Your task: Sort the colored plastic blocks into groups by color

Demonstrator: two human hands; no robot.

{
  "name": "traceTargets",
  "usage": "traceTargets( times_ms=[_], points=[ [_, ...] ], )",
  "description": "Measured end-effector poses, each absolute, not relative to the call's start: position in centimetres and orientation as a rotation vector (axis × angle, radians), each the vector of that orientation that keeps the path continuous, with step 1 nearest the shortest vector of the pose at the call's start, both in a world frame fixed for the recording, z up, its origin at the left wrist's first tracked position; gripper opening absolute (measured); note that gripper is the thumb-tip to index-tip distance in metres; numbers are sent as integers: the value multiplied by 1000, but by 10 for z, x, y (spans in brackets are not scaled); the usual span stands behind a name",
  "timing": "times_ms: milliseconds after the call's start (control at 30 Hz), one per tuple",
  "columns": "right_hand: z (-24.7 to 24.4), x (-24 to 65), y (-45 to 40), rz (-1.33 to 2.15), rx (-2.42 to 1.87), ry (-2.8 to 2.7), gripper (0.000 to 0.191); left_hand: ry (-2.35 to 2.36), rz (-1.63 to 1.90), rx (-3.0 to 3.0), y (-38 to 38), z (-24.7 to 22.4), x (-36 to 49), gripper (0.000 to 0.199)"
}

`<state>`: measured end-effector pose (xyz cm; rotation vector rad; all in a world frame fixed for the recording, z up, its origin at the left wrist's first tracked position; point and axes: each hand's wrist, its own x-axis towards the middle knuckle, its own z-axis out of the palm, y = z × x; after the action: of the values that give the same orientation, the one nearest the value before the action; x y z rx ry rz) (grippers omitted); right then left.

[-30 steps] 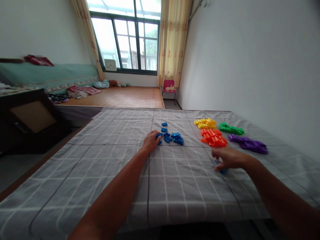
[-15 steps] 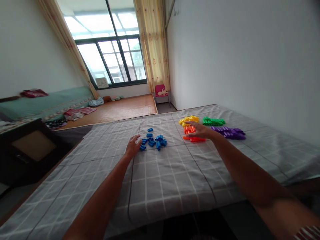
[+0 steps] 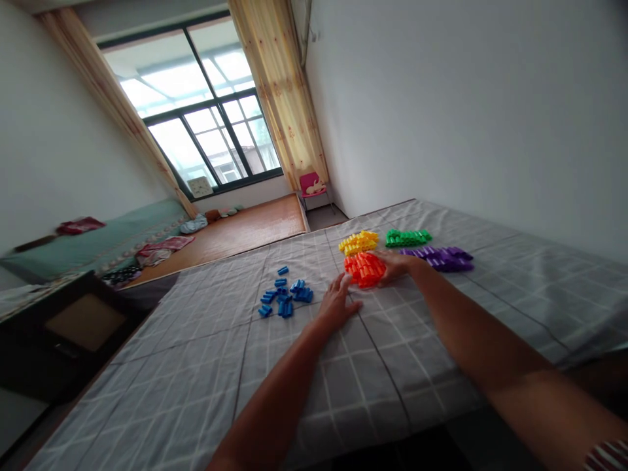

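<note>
A pile of small orange plastic tubes (image 3: 364, 269) lies on the checked grey cloth (image 3: 294, 366), between my two hands. At its near left side is my left hand (image 3: 338, 302), fingers spread and thumb stretched to the right, fingertips close to or touching the tubes. My right hand (image 3: 394, 267) rests against the pile's right side with its fingers extended; some fingertips are hidden. Neither hand lifts anything. Loose blue tubes (image 3: 286, 299) are scattered to the left of my left hand. Yellow tubes (image 3: 358, 243) are heaped just behind the orange ones.
Green tubes (image 3: 408, 238) and purple tubes (image 3: 441, 258) lie in heaps behind and right of my right hand. A white wall (image 3: 466, 118) runs along the right. A dark cabinet (image 3: 69, 327) stands at the left, and a pink chair (image 3: 310, 184) beyond the cloth.
My left hand has moved right, from the blue tubes to the orange pile. My right hand has shifted from over the orange tubes to their right side. The view has tilted.
</note>
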<state>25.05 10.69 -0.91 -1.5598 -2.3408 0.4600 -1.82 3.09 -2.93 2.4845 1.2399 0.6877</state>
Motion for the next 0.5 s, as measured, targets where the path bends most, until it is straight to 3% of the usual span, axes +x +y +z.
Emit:
traceTargets(
  times_ms=[300,500],
  points=[
    [-14,162,106,523,-1201,-2430,95,1438,848,2471,40,-31,-44,91],
    [2,92,123,850,-1082,-2243,77,1721,945,2376,50,-14,-86,71]
  ],
)
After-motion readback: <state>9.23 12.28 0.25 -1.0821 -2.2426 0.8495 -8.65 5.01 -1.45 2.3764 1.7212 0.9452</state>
